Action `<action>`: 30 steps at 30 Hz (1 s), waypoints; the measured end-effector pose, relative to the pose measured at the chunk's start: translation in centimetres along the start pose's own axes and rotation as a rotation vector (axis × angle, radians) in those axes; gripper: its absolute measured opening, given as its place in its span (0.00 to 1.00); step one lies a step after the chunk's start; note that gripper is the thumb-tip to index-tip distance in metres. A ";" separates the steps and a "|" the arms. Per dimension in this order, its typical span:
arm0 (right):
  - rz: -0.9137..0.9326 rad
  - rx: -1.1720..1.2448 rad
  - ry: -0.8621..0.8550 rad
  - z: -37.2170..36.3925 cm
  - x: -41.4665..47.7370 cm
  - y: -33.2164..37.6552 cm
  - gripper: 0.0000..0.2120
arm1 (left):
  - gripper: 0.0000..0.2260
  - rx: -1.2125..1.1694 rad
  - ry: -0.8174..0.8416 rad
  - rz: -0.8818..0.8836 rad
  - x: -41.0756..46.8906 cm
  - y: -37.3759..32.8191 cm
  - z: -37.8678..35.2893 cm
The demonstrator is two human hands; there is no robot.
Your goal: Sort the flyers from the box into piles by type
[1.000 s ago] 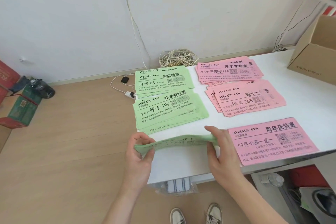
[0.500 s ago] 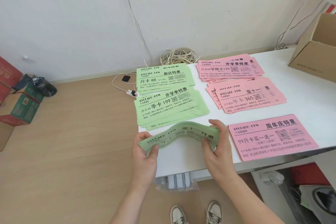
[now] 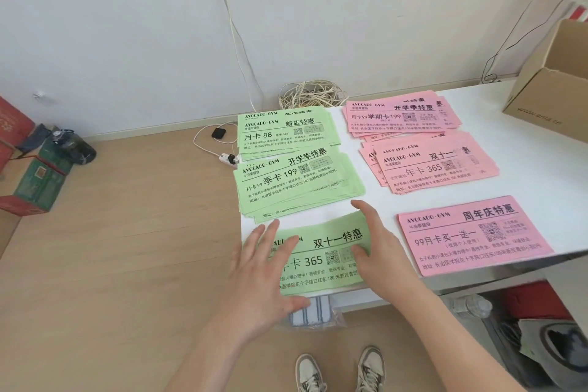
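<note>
Two spread grips lie flat on the green 365 stack [image 3: 321, 251]: my left grip [image 3: 264, 267] over its left end, my right grip [image 3: 378, 248] at its right end, fingers straight, pinching nothing. The worktop [image 3: 525, 162] ends right at that stack's near and left sides. My worry is that a dragging lift-off slides top sheets over the edge, or into the green 199 pile [image 3: 296, 184] just beyond the stack.

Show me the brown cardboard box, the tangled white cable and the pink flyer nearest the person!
Brown cardboard box [image 3: 547, 99]: head view, on its front wall.
Tangled white cable coil [image 3: 313, 94]: head view, middle of the coil.
Nearest pink paper flyer [image 3: 474, 237]: head view, centre of the sheet.
</note>
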State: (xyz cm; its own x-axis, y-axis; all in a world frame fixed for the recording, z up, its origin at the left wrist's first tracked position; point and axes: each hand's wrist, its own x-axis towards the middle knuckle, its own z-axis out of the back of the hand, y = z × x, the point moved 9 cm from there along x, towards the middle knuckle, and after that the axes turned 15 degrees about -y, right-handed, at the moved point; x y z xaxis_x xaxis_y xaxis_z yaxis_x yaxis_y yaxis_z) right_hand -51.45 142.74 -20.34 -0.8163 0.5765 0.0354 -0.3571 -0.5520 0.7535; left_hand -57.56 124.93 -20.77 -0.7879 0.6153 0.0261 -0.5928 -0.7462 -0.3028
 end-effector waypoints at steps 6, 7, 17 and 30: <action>-0.036 -0.046 0.093 -0.7 -0.4 -0.5 0.30 | 0.45 0.134 0.061 -0.101 1.0 -0.6 -1.5; -0.041 -0.071 0.080 -0.5 -0.4 -0.5 0.30 | 0.44 0.141 0.037 -0.108 0.9 -0.6 -1.3; 0.022 -0.317 -0.075 1.2 -2.4 -0.8 0.31 | 0.43 0.069 -0.064 -0.081 0.4 0.2 -1.7; 0.186 -0.427 -0.009 1.3 -4.5 -1.3 0.52 | 0.49 -0.246 -0.210 0.234 -1.9 2.8 0.7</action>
State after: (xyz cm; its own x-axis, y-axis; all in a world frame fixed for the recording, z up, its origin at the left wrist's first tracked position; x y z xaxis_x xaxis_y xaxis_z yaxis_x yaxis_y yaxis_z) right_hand -46.70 141.65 -20.62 -0.8811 0.4483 0.1510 -0.3615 -0.8440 0.3961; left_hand -57.85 121.47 -20.97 -0.9291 0.3513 0.1153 -0.3552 -0.7615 -0.5422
